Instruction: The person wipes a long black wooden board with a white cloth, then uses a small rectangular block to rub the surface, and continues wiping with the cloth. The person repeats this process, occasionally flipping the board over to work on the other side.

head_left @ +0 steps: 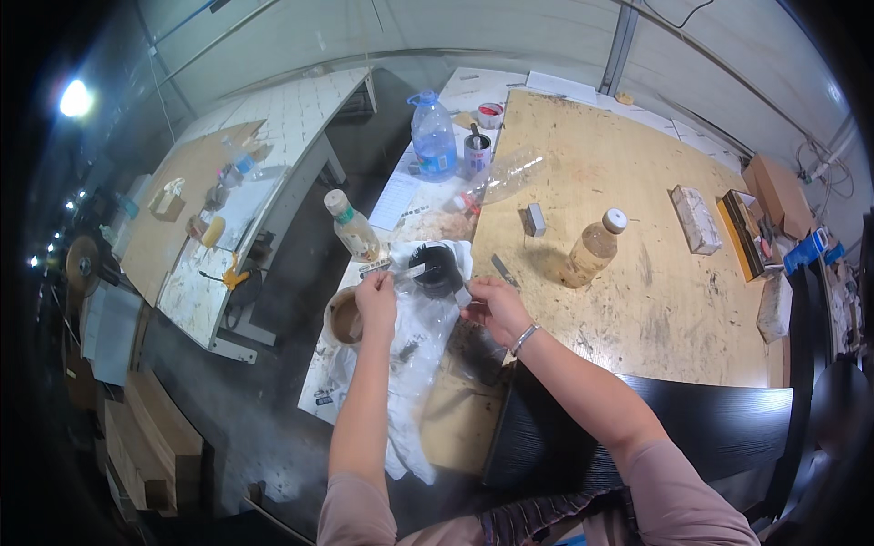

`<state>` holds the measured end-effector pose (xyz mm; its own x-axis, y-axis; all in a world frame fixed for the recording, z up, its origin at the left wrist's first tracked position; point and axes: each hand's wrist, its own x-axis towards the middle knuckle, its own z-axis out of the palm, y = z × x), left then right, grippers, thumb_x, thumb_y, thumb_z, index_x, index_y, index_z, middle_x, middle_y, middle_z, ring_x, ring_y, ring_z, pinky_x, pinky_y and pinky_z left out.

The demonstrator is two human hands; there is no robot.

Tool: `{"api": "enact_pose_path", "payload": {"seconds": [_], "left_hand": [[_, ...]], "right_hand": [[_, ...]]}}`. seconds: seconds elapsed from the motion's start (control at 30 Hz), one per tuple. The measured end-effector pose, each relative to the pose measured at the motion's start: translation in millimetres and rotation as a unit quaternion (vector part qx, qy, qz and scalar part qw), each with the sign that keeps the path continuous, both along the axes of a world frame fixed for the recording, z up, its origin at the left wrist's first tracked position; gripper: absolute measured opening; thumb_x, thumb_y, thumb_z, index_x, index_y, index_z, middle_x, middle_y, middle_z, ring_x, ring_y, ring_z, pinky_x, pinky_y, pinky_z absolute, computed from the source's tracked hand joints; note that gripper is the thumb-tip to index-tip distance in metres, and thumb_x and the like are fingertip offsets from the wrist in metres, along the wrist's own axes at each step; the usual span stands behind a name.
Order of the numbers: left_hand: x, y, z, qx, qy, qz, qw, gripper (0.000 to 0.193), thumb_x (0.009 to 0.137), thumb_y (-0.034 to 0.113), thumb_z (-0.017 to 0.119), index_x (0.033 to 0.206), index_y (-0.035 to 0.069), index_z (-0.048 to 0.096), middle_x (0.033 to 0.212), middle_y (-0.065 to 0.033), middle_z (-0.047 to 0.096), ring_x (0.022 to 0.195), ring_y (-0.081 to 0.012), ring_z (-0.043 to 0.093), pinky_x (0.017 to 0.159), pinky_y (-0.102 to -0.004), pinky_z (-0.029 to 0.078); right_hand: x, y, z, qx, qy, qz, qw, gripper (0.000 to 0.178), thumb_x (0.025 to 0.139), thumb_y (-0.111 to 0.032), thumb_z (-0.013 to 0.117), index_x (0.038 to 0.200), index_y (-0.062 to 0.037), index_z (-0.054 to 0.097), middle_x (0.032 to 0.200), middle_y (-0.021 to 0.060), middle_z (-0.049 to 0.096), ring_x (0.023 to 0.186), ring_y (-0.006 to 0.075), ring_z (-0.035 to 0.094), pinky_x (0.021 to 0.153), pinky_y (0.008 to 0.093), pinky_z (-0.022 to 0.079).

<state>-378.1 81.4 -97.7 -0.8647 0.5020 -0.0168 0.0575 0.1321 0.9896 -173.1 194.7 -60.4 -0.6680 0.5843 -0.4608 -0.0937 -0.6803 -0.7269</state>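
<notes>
both hands (376, 298) grip clear plastic bag (414, 350).

So the cup (436, 267) sits on a plastic sheet (414, 355) at the worktop's (637, 300) left edge, between both hands. Left hand (376, 305) is left of it, right hand (494, 308) just right. A small bottle (350, 227) stands behind the left hand, another bottle (593, 247) further right, and a big jug (433, 136) way behind.
</notes>
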Motion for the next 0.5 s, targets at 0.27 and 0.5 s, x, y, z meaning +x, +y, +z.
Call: {"api": "enact_pose_path", "payload": {"seconds": [0.27,0.5], "left_hand": [[31,-30,20,0.098,-0.140,-0.072,0.983,0.015,0.099,0.006,0.061,0.111,-0.001,0.067,0.087,-0.0002,0.061,0.070,-0.0070,0.053,0.065,-0.0236,0.047],[44,-35,29,0.037,-0.042,-0.150,0.987,0.013,0.095,0.001,0.063,0.105,-0.003,0.069,0.085,0.0008,0.064,0.072,-0.0061,0.055,0.066,-0.0241,0.047]], "right_hand": [[-23,-3,14,-0.011,-0.007,-0.030,0.999,0.015,0.101,-0.013,0.057,0.112,-0.0025,0.057,0.100,0.0112,0.068,0.082,0.0217,0.066,0.072,0.0329,0.060],[-23,-5,9,-0.007,0.035,-0.012,0.999,0.018,0.100,-0.012,0.057,0.116,-0.0021,0.059,0.100,0.0110,0.069,0.078,0.0215,0.067,0.072,0.0341,0.060]]}}
